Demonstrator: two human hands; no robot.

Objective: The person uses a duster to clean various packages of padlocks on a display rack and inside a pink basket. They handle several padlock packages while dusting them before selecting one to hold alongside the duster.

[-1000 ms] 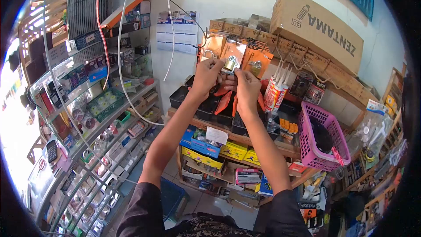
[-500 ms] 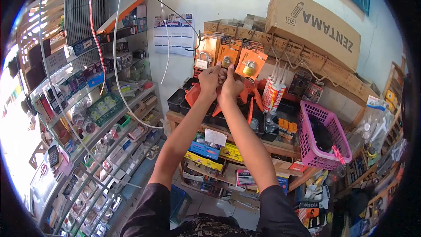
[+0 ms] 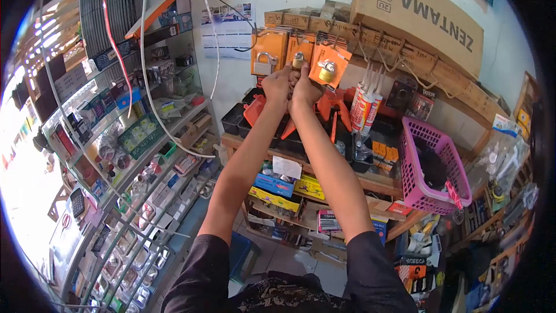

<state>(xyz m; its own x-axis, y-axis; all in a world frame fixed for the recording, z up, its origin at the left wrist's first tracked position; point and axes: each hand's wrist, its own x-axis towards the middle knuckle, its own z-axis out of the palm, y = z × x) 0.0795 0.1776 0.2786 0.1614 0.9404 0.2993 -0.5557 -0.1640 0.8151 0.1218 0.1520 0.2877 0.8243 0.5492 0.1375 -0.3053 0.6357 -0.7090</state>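
Note:
Three orange-carded padlock packs hang side by side on hooks in front of the wall. My left hand (image 3: pixel 276 85) and my right hand (image 3: pixel 306 88) are close together at the lower end of the middle padlock pack (image 3: pixel 298 59), fingers curled in around it. What the fingertips do behind the card is hidden. Just left of my left hand is a pack with a silver padlock (image 3: pixel 266 64). The right pack, with a brass padlock (image 3: pixel 328 71), hangs slightly tilted beside my right hand.
Below my hands, black bins (image 3: pixel 234 120) and orange tools (image 3: pixel 253 110) crowd the wooden shelf. Sealant tubes (image 3: pixel 366 104) stand to the right, near a pink basket (image 3: pixel 414 188). A large cardboard box (image 3: pixel 423 17) sits above. Glass shelving (image 3: pixel 145 165) lines the left, with hanging cords (image 3: pixel 145 81).
The view has shifted slightly, so the packs and hands sit higher in the frame. Glare has left the left pack. Both hands stay at the middle pack.

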